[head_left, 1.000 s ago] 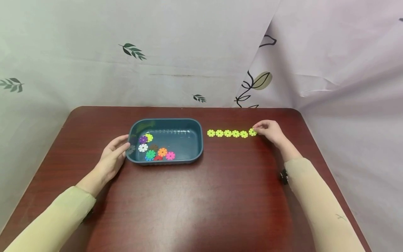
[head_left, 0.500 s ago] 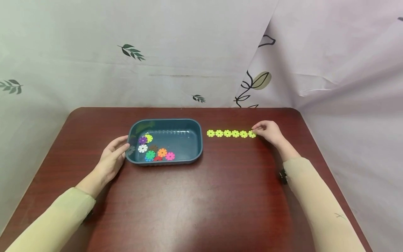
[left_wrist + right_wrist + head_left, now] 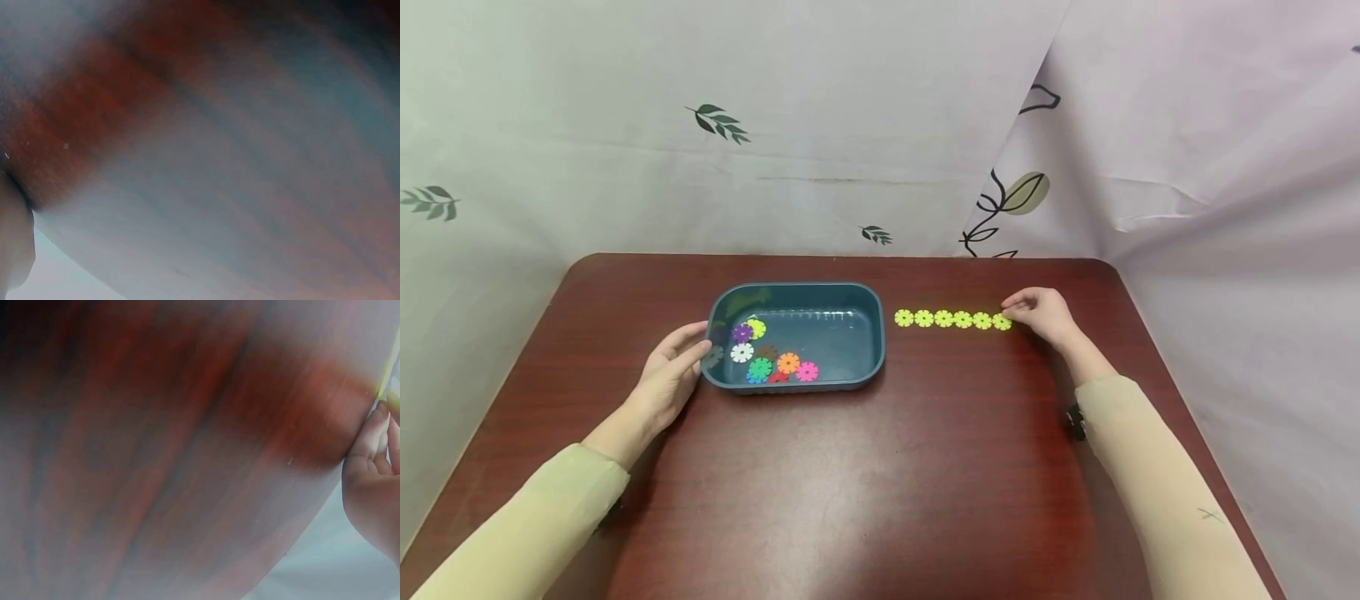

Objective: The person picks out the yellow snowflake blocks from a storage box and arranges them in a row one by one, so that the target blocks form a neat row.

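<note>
My left hand (image 3: 664, 382) holds the left end of a dark blue-grey tray (image 3: 880, 333), its thumb on the rim. Several notched plastic snowflake discs lie inside, among them a white disc (image 3: 742, 352), an orange disc (image 3: 787, 362) and a pink disc (image 3: 807, 372). To the tray's right runs a straight row of yellow snowflake discs (image 3: 943, 319), set edge to edge. At the row's right end, my right hand (image 3: 1043, 317) pinches the last yellow disc (image 3: 1002, 322) by its outer edge. Only a sliver of the left hand (image 3: 15, 240) shows in the left wrist view.
Everything stands on a reddish-brown wooden table (image 3: 880, 467) with rounded far corners. Pale cloth (image 3: 820, 125) printed with leaves hangs behind it and along the sides. Both wrist views are mostly blurred tabletop.
The last yellow disc has come down slightly and now lies level with the row; the right hand has barely shifted. The left hand and tray have stayed put.
</note>
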A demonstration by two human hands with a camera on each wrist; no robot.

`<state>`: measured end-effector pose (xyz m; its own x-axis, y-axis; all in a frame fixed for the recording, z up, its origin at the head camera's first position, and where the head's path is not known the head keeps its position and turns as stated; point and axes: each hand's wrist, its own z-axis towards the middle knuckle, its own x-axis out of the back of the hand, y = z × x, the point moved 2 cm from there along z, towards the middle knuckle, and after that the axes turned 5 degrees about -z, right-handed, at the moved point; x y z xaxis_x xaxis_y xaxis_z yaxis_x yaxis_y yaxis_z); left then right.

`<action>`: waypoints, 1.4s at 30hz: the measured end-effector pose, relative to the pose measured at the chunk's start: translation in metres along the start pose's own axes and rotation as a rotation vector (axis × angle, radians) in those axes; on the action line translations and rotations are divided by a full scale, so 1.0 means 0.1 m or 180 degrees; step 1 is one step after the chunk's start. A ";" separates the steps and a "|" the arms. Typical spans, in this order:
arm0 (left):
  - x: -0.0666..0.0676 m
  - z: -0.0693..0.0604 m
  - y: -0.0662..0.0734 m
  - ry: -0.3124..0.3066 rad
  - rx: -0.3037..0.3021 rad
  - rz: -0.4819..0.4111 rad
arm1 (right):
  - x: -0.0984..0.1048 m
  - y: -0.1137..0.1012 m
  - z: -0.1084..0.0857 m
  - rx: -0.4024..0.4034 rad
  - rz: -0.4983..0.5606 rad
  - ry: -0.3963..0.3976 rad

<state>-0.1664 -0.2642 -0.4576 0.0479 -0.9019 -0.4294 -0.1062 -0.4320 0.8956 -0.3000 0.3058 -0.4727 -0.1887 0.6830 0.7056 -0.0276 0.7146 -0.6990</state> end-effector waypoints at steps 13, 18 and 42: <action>-0.02 0.03 -0.03 0.0041 0.0062 0.0047 | 0.04 -0.30 0.17 0.0172 0.0071 0.0155; -0.02 0.05 -0.04 0.0050 0.0069 0.0059 | 0.01 -0.54 0.26 0.0300 0.0001 0.0166; -0.01 0.10 -0.05 -0.0017 -0.0047 0.0015 | -0.43 -1.60 0.43 0.0746 0.0338 -0.0125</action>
<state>-0.1759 -0.2610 -0.4625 0.0422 -0.9039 -0.4257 -0.0918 -0.4278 0.8992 -0.3298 0.1553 -0.3966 -0.2406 0.7427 0.6249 -0.2314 0.5814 -0.7800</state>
